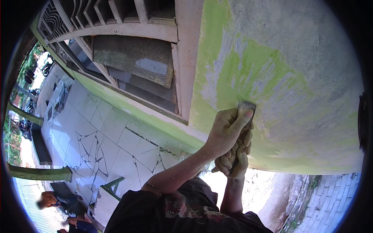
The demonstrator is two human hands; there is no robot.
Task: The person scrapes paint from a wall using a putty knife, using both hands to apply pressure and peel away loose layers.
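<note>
By the green wall (217, 83), scraper (246, 104) tip upward, long axis slightly rightward.

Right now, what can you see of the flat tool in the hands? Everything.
The flat tool has a broad, squarish end that looks like dull, worn grey metal. It points up in the picture, over the patchy green wall. The left hand holds its upper part, thumb laid along the face; the right hand is wrapped around it lower down. The hands hide most of its length; whether its edge touches the wall, I can't tell.
</note>
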